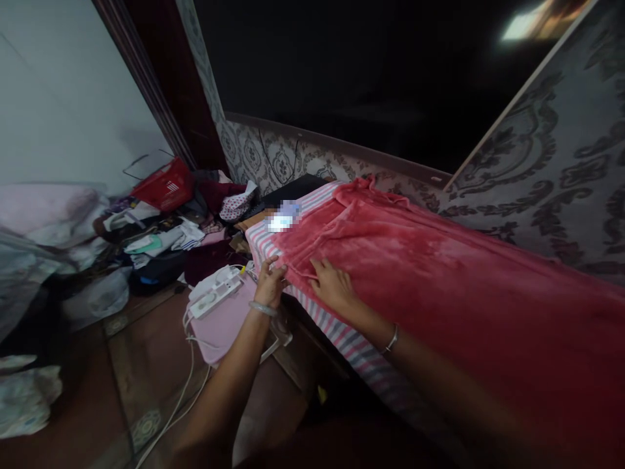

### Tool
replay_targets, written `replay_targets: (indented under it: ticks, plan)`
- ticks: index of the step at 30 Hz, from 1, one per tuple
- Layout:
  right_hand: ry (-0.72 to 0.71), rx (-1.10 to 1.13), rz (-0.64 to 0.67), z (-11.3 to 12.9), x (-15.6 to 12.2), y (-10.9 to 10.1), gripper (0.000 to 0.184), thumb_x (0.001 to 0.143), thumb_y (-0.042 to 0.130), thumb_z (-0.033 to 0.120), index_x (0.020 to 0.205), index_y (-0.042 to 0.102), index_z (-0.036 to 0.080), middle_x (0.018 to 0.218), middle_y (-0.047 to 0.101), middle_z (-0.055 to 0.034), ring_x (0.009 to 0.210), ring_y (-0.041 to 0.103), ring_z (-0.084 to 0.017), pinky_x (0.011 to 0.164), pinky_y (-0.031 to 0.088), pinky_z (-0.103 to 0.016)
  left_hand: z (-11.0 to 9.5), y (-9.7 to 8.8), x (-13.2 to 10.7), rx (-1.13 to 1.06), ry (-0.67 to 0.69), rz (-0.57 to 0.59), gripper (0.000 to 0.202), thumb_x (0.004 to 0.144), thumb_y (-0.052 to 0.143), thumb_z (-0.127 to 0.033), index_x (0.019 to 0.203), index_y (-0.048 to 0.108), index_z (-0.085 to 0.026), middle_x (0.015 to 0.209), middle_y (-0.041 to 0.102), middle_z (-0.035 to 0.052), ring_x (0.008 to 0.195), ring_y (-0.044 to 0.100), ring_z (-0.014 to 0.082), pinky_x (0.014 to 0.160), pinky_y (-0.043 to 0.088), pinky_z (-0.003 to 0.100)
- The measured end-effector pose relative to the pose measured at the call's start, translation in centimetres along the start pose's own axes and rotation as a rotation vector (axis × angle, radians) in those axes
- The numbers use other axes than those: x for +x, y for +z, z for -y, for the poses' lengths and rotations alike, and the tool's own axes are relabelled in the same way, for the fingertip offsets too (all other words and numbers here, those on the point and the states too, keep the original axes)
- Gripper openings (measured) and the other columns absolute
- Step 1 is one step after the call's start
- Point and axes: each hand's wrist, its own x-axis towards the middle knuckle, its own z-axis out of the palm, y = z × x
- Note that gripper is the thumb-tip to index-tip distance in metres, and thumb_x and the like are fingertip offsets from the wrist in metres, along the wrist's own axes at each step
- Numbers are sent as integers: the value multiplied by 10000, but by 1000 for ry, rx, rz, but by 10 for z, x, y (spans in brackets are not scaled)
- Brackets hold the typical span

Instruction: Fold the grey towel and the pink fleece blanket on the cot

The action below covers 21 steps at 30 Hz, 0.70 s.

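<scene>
A red plush blanket (pixel 420 273) lies spread over a long surface covered by a striped cloth (pixel 336 329). At the blanket's near left corner, my left hand (pixel 270 284) has its fingers curled and seems to pinch the hem; the exact grip is partly hidden. My right hand (pixel 335 288) rests on the blanket close to its front edge, palm down with the fingers stretched out. Folds and a raised seam run across the blanket just beyond both hands. A blurred bright item (pixel 283 218) lies on the striped cloth near the far left corner.
A pink stool-like surface (pixel 227 335) at left bears a white power strip (pixel 215 293), its cables trailing to the floor. Piled clothes (pixel 195 238) and a red bag (pixel 166 185) lie beyond. A large dark screen (pixel 342 71) hangs above the blanket.
</scene>
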Motion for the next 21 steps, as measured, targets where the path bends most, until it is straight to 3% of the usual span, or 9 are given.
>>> replay_targets:
  ticks: [3,6,8,10,12,14,16,18,21]
  plan:
    - [8,173,-61,-7,19,-1,371,940,466,138,1217,704,207,1219,694,-117,1042,668,-232,870,509,-319,2,2,-2,-56,-74,34,495,517,907,-261,912,616,-192,745,690,-18,648,649,138,647,526,281]
    - [39,455,-318,-18,44,-23,324,942,432,174,1010,748,165,929,724,-84,858,660,-214,793,503,-303,0,6,-5,-66,-148,80,446,496,928,-304,799,637,-156,749,711,27,637,650,154,652,540,306]
    - [1,486,-530,-17,55,-44,348,962,409,221,994,748,151,872,693,-79,827,633,-217,786,494,-316,-2,9,-7,-70,-114,76,441,498,936,-321,778,636,-159,738,708,20,641,651,157,668,546,316]
    - [-102,375,-602,-6,55,-56,364,979,405,226,1112,736,161,951,686,-92,896,625,-227,829,488,-331,-4,12,-9,-65,-62,64,434,516,935,-337,770,626,-168,719,693,-1,639,642,145,677,542,312]
    - [-177,201,-434,9,45,-51,383,989,421,209,1257,693,189,1077,685,-111,954,631,-233,847,492,-335,-5,14,-10,-57,-28,51,429,531,927,-351,758,608,-175,684,660,-27,618,619,126,659,526,290]
    - [-203,42,-165,22,31,-30,405,1021,428,253,1369,631,221,1186,673,-120,974,646,-238,823,509,-333,-6,15,-10,-52,-17,38,433,527,920,-358,749,594,-178,665,634,-41,600,597,113,632,506,269]
    - [-205,-57,7,29,20,-6,442,1059,396,345,1463,551,251,1272,648,-122,1005,658,-244,800,524,-331,-6,15,-12,-49,-22,18,450,499,923,-355,747,592,-177,656,621,-46,584,580,106,618,495,263]
    - [-202,-97,53,29,15,11,478,1079,344,364,1533,462,272,1330,620,-120,1048,660,-243,808,530,-327,-6,15,-13,-59,-33,-11,481,482,925,-400,758,599,-176,667,627,-37,584,577,110,611,495,266]
    - [-217,-112,78,26,14,16,497,1068,349,274,1561,411,272,1357,601,-125,1069,661,-232,848,528,-326,-3,15,-16,-79,-36,-25,566,525,890,-575,833,619,-184,754,662,-9,642,609,136,598,496,270]
